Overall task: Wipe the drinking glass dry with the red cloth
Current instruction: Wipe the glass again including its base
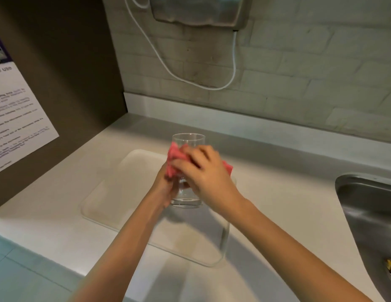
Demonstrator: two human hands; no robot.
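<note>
Two bare forearms enter from bottom edge, converging over counter (59, 199).
Clear tray (124, 192) lying flat on counter, directly below hands.
Steel sink (369, 205) at right, set into counter; yellowish scrap near its lower right, too small to identify.

Left hand (163, 188): fingers curled around lower half of drinking glass (188, 140), holding it from left side; fingertips partly visible through glass wall.
Glass: clear, upright or nearly so, rim up, held above tray and apart from it. Contact between base and tray: none visible; shadow falls on tray beneath.
Right hand (206, 171): fingers closed over red cloth (176, 155), pressing it against outer wall of glass at mid height. Fingertips motion-blurred.
Cloth: bunched, pink-red, wraps front and left of glass; small corner shows behind right hand at right. Upper band of glass and rim uncovered.

Beyond: low white upstand at back of counter, then pale brick-pattern wall.
Metal wall unit (196, 12) at top centre, with white cable (212, 88) looping down below it.
Left: brown panel carrying printed notice (18, 118); text blurred, unreadable.
</note>
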